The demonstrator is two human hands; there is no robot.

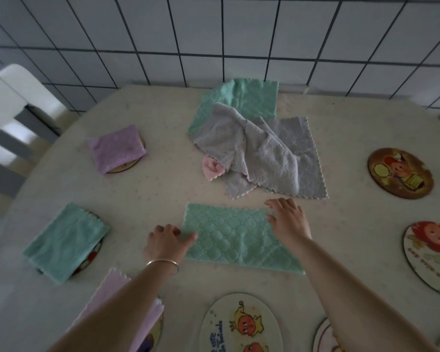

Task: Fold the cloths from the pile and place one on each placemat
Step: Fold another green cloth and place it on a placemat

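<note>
A green quilted cloth (235,237) lies folded into a long rectangle on the table in front of me. My left hand (167,242) rests on its left edge, fingertips pinching the corner. My right hand (288,219) lies flat on its upper right corner, fingers spread. Behind it sits the pile (254,146): grey cloths on top, a green one beneath, a pink one poking out. Folded cloths lie on three placemats at left: purple (116,148), green (65,241), and a lilac one (117,301) under my left forearm.
Bare round cartoon placemats sit at right (400,172), far right (429,257) and near the front edge (240,323), with others cut off at lower right. A tiled wall (214,41) runs behind the table. A white chair (13,115) stands at left.
</note>
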